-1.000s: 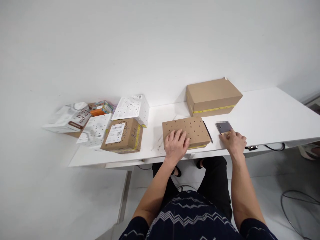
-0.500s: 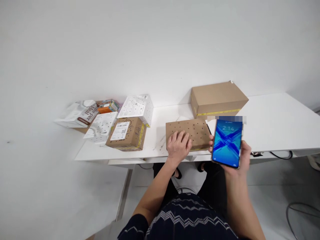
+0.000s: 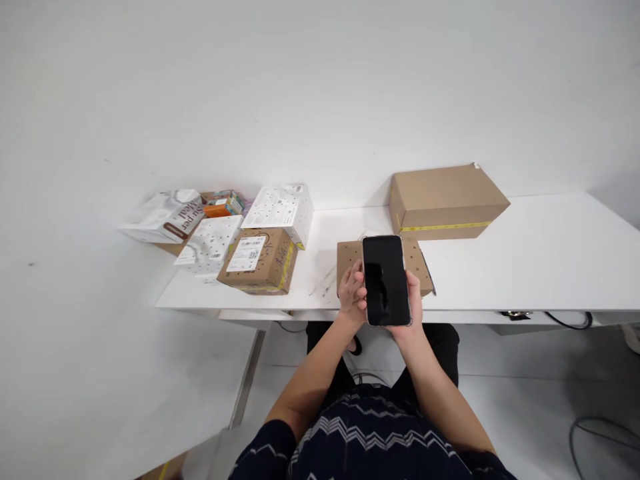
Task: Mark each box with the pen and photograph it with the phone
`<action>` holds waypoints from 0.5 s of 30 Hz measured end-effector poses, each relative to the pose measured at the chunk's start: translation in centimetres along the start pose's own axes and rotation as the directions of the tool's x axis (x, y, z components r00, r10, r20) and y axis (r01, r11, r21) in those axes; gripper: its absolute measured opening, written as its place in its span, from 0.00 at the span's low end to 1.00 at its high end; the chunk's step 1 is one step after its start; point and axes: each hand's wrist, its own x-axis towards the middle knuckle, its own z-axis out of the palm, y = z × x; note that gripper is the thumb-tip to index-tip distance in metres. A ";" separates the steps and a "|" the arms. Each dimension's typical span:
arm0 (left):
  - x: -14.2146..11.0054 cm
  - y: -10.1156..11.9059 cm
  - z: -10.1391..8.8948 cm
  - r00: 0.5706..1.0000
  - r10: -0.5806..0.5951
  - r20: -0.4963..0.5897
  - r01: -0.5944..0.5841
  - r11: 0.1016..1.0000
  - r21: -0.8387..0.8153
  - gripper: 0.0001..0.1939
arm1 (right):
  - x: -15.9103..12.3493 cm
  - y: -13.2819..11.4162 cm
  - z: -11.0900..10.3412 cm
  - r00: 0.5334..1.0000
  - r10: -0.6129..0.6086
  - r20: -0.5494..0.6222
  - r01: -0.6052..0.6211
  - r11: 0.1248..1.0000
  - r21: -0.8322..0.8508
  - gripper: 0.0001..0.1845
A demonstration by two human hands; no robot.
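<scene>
My right hand [image 3: 414, 293] grips a smartphone [image 3: 385, 280] in a clear case, its dark screen facing up towards me. Its fingertips curl round the phone's left edge. Just left of the phone is my left hand [image 3: 349, 297], resting on or just over the small brown cardboard box [image 3: 420, 257] with dark dots. The phone hides part of the left hand's fingers; those that show look stretched out. Much of the box lies hidden beneath both hands and the phone.
A larger brown carton [image 3: 447, 193] with yellow tape stands against the wall on the white table [image 3: 520, 267]. To the left sit a labelled brown box [image 3: 270, 263], dotted white boxes [image 3: 280, 207], an orange box [image 3: 220, 207] and a "Su-per Meal" box [image 3: 170, 213]. A cable [image 3: 570, 321] hangs at the table's front edge.
My right hand has brought the phone leftward, over the small brown box and beside my left hand. Its screen, lit blue before, is now dark.
</scene>
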 end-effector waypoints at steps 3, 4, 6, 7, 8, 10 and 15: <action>0.3 -1.0 -0.1 0.993 -0.035 0.116 0.055 0.982 -0.179 0.51 | -0.2 -0.1 -0.1 1.000 -0.006 -0.028 0.005 1.000 -0.016 0.23; 0.3 -1.2 -0.1 0.993 -0.024 0.120 0.046 0.981 -0.189 0.50 | -0.2 -0.2 -0.1 1.000 0.003 -0.030 -0.003 1.000 -0.018 0.23; 0.3 -1.4 0.0 0.993 -0.021 0.117 0.044 0.979 -0.201 0.50 | -0.2 -0.3 -0.2 1.000 0.010 -0.029 -0.010 1.000 -0.016 0.22; 0.3 -1.4 0.0 0.992 -0.021 0.122 0.047 0.976 -0.213 0.50 | -0.1 -0.3 -0.2 1.000 0.006 -0.030 -0.007 1.000 -0.013 0.22; 0.3 -1.4 -0.1 0.991 -0.018 0.131 0.047 0.973 -0.226 0.50 | -0.1 -0.3 -0.3 0.999 -0.001 -0.034 0.000 1.000 -0.011 0.22; 0.3 -1.3 -0.1 0.988 0.009 0.155 0.029 0.970 -0.241 0.49 | -0.1 -0.3 -0.3 0.999 -0.011 -0.048 0.010 1.000 -0.008 0.21; 0.3 -1.1 -0.4 0.976 0.204 0.080 -0.205 0.979 0.014 0.46 | -0.1 -0.3 -0.2 0.997 -0.018 -0.073 0.018 1.000 0.004 0.18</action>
